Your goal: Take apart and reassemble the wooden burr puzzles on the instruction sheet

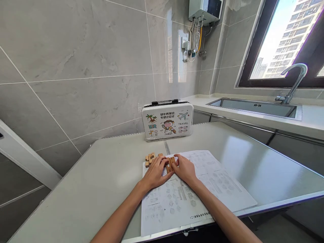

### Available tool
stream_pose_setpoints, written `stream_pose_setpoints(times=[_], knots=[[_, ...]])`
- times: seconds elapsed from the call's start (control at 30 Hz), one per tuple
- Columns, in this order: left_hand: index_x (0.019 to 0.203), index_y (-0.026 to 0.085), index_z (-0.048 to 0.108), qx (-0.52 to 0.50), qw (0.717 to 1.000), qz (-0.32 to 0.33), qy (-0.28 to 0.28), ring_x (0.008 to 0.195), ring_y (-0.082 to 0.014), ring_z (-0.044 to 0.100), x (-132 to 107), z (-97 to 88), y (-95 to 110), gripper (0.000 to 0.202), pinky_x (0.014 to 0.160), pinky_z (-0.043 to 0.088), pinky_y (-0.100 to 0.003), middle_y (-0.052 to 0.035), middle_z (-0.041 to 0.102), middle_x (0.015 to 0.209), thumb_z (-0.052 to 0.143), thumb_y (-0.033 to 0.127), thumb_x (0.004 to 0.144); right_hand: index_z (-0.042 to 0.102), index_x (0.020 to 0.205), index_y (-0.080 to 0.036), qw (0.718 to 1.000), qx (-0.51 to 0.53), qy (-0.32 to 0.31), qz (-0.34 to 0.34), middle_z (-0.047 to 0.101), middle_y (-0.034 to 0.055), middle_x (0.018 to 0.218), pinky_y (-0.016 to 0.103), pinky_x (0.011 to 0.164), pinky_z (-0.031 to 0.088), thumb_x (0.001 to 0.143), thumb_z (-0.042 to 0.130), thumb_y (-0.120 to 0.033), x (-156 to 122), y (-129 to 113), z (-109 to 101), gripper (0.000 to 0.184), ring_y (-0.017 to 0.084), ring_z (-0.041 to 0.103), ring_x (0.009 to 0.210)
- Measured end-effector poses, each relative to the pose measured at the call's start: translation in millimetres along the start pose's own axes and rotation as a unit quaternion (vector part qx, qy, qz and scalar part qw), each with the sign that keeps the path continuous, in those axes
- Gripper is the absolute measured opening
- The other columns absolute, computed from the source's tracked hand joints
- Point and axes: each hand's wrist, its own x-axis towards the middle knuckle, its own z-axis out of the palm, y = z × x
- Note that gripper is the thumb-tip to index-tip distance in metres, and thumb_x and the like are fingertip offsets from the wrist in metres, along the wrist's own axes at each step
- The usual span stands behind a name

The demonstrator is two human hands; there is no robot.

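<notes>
Two small wooden pieces (169, 166) lie side by side between my hands, with dark marks on them. My left hand (156, 172) is closed around the left side of these pieces, thumb at their near end. From the right, my right hand (185, 168) pinches the right-hand piece with curled fingers. Partly hidden behind my left hand is a cluster of notched wooden blocks (150, 158). Another light wooden block (160, 155) shows just past my left fingers. Beneath my hands lies a printed paper sheet (174, 209) with small drawings and text.
A white carry case (162, 116) with cartoon prints stands at the back of the pale table (106, 189), against the tiled wall. To the right is a counter with a sink (253, 107) and a tap (295, 82). The table's front edge runs close to my forearms.
</notes>
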Motion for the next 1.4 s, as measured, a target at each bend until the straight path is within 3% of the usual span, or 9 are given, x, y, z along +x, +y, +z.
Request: stream_pose_setpoints(times=[0.3,0.5,0.8,0.97,1.1,1.27,1.4], knots=[[0.124,0.025,0.056,0.03,0.999,-0.006,0.013,0.114,-0.0296,0.062,3,-4.7,5,0.042,0.099,0.05,-0.047,-0.0105,0.063,0.124,0.07,0.04,0.088,0.062,0.118,-0.022,1.0,0.006,-0.006,-0.011,0.07,0.0004,0.083,0.027,0.065,0.034,0.094,0.058,-0.03,0,2,2,0.026,0.019,0.066,0.087],[0.124,0.025,0.057,0.03,0.999,-0.002,0.016,0.112,-0.0291,0.062,2,-5.8,4,0.041,0.101,0.05,-0.046,-0.01,0.063,0.12,0.067,0.035,0.086,0.062,0.117,-0.022,1.0,0.013,-0.009,-0.005,0.069,0.0,0.082,0.028,0.066,0.034,0.094,0.058,-0.031,-1,-2,0,0.025,0.019,0.066,0.088],[0.129,0.026,0.055,0.038,0.999,-0.002,0.028,0.117,-0.0316,0.056,2,-8.4,-2,0.058,0.106,0.046,-0.05,-0.011,0.057,0.13,0.074,0.03,0.074,0.063,0.113,-0.024,0.999,0.039,-0.013,-0.023,0.068,-0.0012,0.081,0.028,0.067,0.036,0.091,0.056,-0.027,-2,0,1,0.023,0.019,0.065,0.083],[0.122,0.024,0.059,0.07,0.987,-0.079,0.12,0.125,-0.0303,0.051,4,-13.2,-26,0.028,0.11,0.041,-0.051,-0.0109,0.057,0.132,0.056,0.035,0.096,0.063,0.112,-0.023,0.997,0.067,-0.025,-0.037,0.069,-0.0012,0.081,0.028,0.066,0.039,0.091,0.054,-0.028,-1,0,2,0.023,0.019,0.065,0.083],[0.115,0.021,0.062,0.084,0.962,-0.176,0.192,0.126,-0.0325,0.049,3,-18.6,-57,0.028,0.109,0.04,-0.053,-0.0131,0.058,0.13,0.047,0.042,0.102,0.064,0.112,-0.022,0.994,0.091,-0.033,-0.054,0.068,-0.0011,0.08,0.029,0.069,0.042,0.092,0.053,-0.027,-2,-2,2,0.023,0.019,0.064,0.081],[0.11,0.021,0.062,0.011,0.945,-0.254,0.206,0.127,-0.0332,0.05,-2,-18.0,-89,0.033,0.113,0.037,-0.054,-0.0141,0.061,0.126,0.047,0.048,0.101,0.064,0.109,-0.02,0.989,0.108,-0.036,-0.099,0.067,0.001,0.084,0.031,0.077,0.045,0.09,0.055,-0.022,-3,-4,0,0.021,0.02,0.063,0.086],[0.11,0.021,0.062,-0.028,0.945,-0.268,0.185,0.123,-0.0296,0.056,-4,-9.8,-96,0.036,0.11,0.042,-0.049,-0.0127,0.065,0.122,0.042,0.051,0.102,0.065,0.108,-0.02,0.985,0.106,-0.035,-0.129,0.068,0.0036,0.09,0.032,0.081,0.046,0.09,0.054,-0.02,-4,-5,-1,0.021,0.021,0.062,0.088]])
